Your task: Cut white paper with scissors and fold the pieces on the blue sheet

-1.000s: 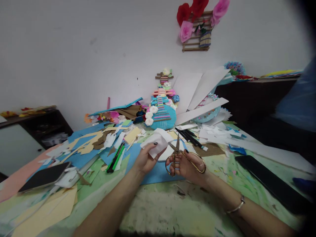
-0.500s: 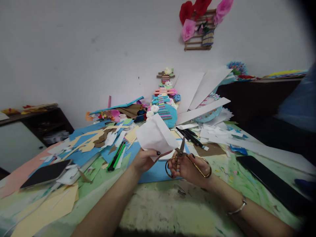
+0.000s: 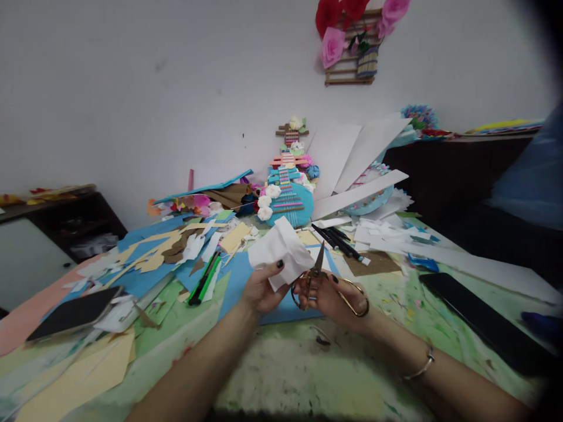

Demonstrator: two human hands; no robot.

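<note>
My left hand [image 3: 260, 289] pinches a crumpled piece of white paper [image 3: 280, 251] and holds it up above a blue sheet [image 3: 246, 275] on the table. My right hand [image 3: 331, 295] grips gold-handled scissors [image 3: 317, 275], fingers through the loops, blades pointing up right beside the paper's lower right edge. A thin bracelet [image 3: 420, 368] sits on my right wrist. Both hands meet near the middle of the table.
A paint-stained table [image 3: 290, 375] carries paper scraps, a green marker [image 3: 204, 280], black pens [image 3: 336, 240], a phone [image 3: 73, 312] at left and a dark tablet [image 3: 479, 321] at right. A blue paper guitar [image 3: 288, 199] leans on the wall. Paper flowers [image 3: 352, 29] hang above.
The white paper was lifted and spread half a second ago; now it is lower and crumpled again. The scissors stay beside it in my right hand.
</note>
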